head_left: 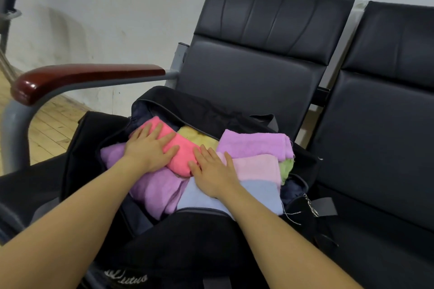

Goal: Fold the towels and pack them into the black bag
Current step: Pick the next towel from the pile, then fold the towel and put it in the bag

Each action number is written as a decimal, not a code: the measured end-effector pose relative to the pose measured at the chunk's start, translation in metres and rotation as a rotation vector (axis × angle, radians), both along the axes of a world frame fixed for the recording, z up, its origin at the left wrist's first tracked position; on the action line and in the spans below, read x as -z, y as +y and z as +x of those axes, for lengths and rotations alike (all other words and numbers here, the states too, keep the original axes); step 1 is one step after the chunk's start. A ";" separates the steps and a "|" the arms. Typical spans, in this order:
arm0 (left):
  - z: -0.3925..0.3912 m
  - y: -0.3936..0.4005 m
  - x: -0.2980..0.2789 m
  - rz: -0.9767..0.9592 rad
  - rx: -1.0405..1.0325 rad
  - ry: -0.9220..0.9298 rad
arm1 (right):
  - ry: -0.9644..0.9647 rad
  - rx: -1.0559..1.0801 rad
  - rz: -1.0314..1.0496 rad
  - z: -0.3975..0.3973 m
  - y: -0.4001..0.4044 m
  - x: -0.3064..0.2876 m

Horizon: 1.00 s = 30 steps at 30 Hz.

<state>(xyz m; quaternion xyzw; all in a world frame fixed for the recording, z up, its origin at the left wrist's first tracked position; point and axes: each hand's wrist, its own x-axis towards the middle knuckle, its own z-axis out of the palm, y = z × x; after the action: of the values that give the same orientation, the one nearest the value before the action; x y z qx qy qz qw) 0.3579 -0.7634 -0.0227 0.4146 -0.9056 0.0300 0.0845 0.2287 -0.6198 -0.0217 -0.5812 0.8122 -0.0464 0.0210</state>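
A row of black padded seats with smooth, creased vinyl backs stands against a scuffed pale wall, and a glossy dark-red armrest on a grey metal tube curves off the left end. The black bag sits on the nearest seat, soft cloth, slumped, its zip wide open so the mouth gapes upward; that is likely why it was laid flat here, to take the stack from above.

Folded towels fill the opening to the brim, all fluffy terry in blocky rectangles: a purple towel at the left, a lilac towel at the far right, a pale pink towel below it, a blue towel nearest the zip edge, a yellow towel deep in the middle, and a sliver of green at the right.

The bright pink towel lies on top, between the hands. The left hand rests flat on it, fingers straight and spread; the right hand lies flat just beside, fingers straight across the pale pink and blue ones. Both seem to be pressing the pile down to make it fit.
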 end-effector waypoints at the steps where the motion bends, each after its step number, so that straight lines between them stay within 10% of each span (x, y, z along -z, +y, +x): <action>1: -0.001 0.001 -0.001 0.001 -0.002 -0.024 | -0.008 0.003 0.026 0.000 0.000 -0.001; 15: -0.006 0.127 -0.083 -0.219 0.256 0.145 | -0.018 0.115 -0.220 -0.011 0.132 -0.077; 30: -0.147 0.440 -0.086 -0.049 0.739 0.263 | 0.128 0.563 -0.339 -0.082 0.486 -0.082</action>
<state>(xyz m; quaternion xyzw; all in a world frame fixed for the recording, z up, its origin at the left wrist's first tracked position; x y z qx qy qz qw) 0.2110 -0.3232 0.0637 0.0589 -0.9743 -0.0343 0.2149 0.1468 -0.1341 0.0607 -0.3311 0.9212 -0.1486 -0.1406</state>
